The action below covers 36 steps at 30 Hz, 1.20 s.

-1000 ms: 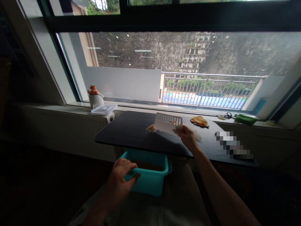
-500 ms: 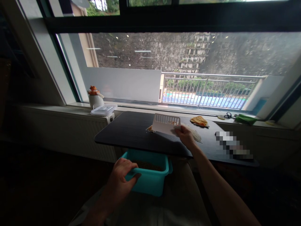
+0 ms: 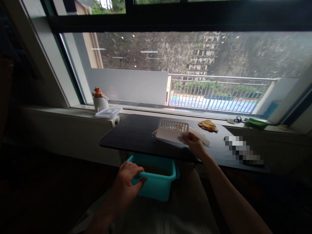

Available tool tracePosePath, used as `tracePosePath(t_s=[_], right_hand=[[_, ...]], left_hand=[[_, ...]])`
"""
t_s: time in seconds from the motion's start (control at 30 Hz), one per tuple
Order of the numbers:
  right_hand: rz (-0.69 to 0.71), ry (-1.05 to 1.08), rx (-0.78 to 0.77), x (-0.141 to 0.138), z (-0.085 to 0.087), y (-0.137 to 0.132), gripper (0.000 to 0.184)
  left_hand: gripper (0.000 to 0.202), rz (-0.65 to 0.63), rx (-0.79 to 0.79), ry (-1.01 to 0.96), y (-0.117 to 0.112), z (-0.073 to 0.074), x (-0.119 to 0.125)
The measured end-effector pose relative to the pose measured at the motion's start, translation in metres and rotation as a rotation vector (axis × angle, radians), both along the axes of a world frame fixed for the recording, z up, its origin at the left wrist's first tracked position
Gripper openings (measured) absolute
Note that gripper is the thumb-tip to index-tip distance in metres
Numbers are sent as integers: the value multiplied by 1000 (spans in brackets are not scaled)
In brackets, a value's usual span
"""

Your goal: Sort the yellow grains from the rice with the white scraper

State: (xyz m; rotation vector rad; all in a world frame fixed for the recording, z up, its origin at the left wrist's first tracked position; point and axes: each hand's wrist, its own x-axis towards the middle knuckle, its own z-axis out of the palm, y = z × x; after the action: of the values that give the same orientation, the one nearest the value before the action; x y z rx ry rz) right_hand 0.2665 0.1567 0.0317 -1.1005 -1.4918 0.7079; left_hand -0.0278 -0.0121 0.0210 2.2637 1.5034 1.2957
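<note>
My right hand [image 3: 195, 144] grips a white slotted scoop [image 3: 172, 130] by its near right corner. The scoop leans on the dark tabletop [image 3: 136, 135], with a few small grains caught in its slots. A small heap of brownish grains [image 3: 155, 132] shows at its left edge. My left hand [image 3: 128, 185] is closed on the near left rim of a teal plastic bin [image 3: 156, 182]. The bin rests on my lap just under the table's front edge, with dark granular matter inside.
A flat orange-yellow piece [image 3: 207, 124] and a pale scatter [image 3: 201, 138] lie on the table's right side. On the sill stand a white cup with an orange figure [image 3: 99, 100], a clear lidded box [image 3: 108, 112], scissors [image 3: 237, 120] and a green object [image 3: 254, 123].
My right hand has drawn the scoop slightly toward the table's near edge and tipped it lower, covering more of the grain heap. My left hand and the bin have stayed in place.
</note>
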Motion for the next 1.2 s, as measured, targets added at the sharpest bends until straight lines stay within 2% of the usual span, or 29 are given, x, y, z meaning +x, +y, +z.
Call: tracePosePath(t_s=[0.17, 0.33, 0.47, 0.53, 0.63, 0.73, 0.8, 0.97, 1.2], right_hand=[[112, 65, -38, -1, -2, -15, 42], [138, 52, -47, -22, -4, -18, 40], [324, 7, -111, -30, 0, -31, 40], [361, 26, -121, -25, 4, -35, 42], [201, 117, -72, -11, 11, -28, 45], [-21, 155, -13, 4, 15, -8, 49], [-95, 145, 6, 12, 15, 6, 49], [-132, 126, 7, 25, 4, 24, 46], [-116, 106, 2, 28, -5, 25, 46]], left_hand=[[4, 4, -19, -3, -1, 1, 0], [6, 17, 5, 5, -3, 3, -3], [6, 34, 24, 21, -5, 4, -9], [8, 39, 37, 23, -5, 3, -11], [8, 37, 34, 14, -3, 1, -8], [7, 27, 25, 0, 0, -1, -2], [5, 12, 22, 0, 1, -2, 3], [4, -18, 9, 2, 3, 0, 10], [3, -42, -5, -4, 4, 1, 16]])
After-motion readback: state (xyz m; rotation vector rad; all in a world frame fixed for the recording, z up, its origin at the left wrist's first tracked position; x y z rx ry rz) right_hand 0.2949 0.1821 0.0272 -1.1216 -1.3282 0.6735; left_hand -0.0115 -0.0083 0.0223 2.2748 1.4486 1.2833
